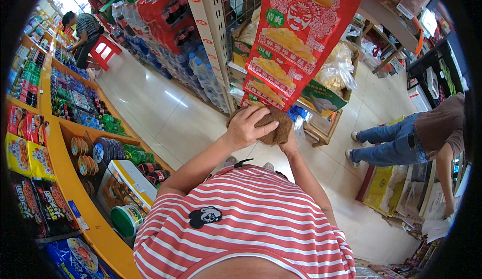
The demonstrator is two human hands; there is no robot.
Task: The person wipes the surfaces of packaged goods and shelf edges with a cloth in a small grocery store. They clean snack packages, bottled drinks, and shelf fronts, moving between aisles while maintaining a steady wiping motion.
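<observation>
A brown cloth [276, 130], bunched up, is between my two hands in front of my chest. My left hand [246, 124] lies over its top with the fingers spread across it and pressing on it. My right hand [289, 140] grips its right side from beneath, and most of those fingers are hidden. Just beyond the cloth hangs a long red strip of pickled-vegetable packets [282, 53], its lower end partly behind my left hand and the cloth.
Shelves with bottles and snack bags [32, 143] run along the left. Stacked drink packs [165, 19] and a shelf upright [211, 42] stand ahead. Cartons with bagged goods [324, 94] are right of the strip. One person [84, 30] bends far left; another person [410, 136] stands right.
</observation>
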